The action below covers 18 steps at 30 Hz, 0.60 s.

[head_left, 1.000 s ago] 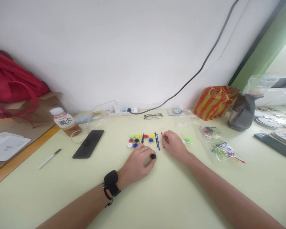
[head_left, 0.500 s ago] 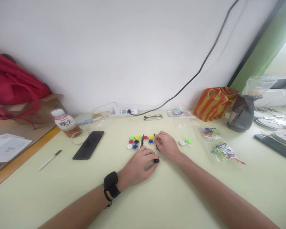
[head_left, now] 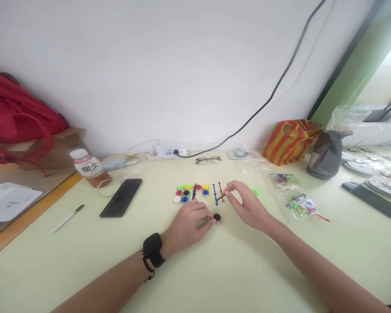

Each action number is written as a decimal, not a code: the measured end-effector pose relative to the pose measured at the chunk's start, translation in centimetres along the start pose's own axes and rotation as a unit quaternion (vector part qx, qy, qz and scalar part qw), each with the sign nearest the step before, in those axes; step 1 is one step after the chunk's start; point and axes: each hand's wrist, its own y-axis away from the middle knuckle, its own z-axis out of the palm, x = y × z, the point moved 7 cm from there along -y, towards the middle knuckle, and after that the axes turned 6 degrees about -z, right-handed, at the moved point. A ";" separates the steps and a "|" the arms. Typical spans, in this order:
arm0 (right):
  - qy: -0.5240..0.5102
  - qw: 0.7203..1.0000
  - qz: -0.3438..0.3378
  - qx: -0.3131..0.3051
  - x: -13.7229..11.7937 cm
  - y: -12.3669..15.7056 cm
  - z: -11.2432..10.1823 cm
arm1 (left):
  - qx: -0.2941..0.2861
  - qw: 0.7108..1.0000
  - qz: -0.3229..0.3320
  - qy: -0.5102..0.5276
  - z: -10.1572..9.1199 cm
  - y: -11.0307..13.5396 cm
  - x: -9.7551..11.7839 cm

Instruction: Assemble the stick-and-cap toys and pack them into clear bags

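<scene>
My left hand (head_left: 190,221) pinches a black round spinner base (head_left: 217,217) with a clear lower rim between thumb and fingertips, low over the table. My right hand (head_left: 249,206) holds a thin black arrow (head_left: 221,197) by one end; its other end points left. Beyond it lie a blue arrow (head_left: 215,192) and a red arrow (head_left: 220,188), side by side. Farther left are a yellow arrow (head_left: 209,191), a blue round base (head_left: 205,191) and a red one (head_left: 198,187). Several more coloured bases, among them a black one (head_left: 186,193), sit in rows beyond my left hand.
Clear bags of coloured parts (head_left: 304,204) lie at right, a green piece (head_left: 256,192) nearer my right hand. Glasses (head_left: 208,160) and a power strip (head_left: 167,152) are along the wall. A phone (head_left: 121,198), a pen (head_left: 68,218) and a bottle (head_left: 89,167) stand or lie left.
My right hand has moved right and toward me, lifting the black arrow off the group. The blue and red arrows now show. My left hand has barely shifted, still on the black base.
</scene>
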 end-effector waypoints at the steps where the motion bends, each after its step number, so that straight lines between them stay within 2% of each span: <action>1: -0.024 0.999 0.020 -0.023 0.2 0.8 0.4 | 0.013 1.000 -0.012 0.005 -0.2 0.0 -0.1; 5: -0.116 0.986 0.058 -0.101 0.0 2.8 2.5 | 0.053 0.996 -0.070 0.023 -1.0 0.3 -0.7; 8: -0.163 0.976 0.064 -0.130 -0.4 3.1 3.7 | 0.051 0.997 -0.054 0.030 -0.9 0.3 -0.4; 11: -0.188 0.972 0.067 -0.121 -0.5 2.9 3.9 | 0.043 0.998 -0.034 0.035 -0.8 0.2 -0.2; 14: -0.212 0.969 0.075 -0.107 -0.1 2.5 3.7 | 0.033 0.998 -0.052 0.033 -0.7 0.1 -0.5; 18: -0.245 0.955 0.144 -0.087 1.1 2.3 3.1 | 0.008 0.996 -0.090 0.019 -0.5 0.0 -1.0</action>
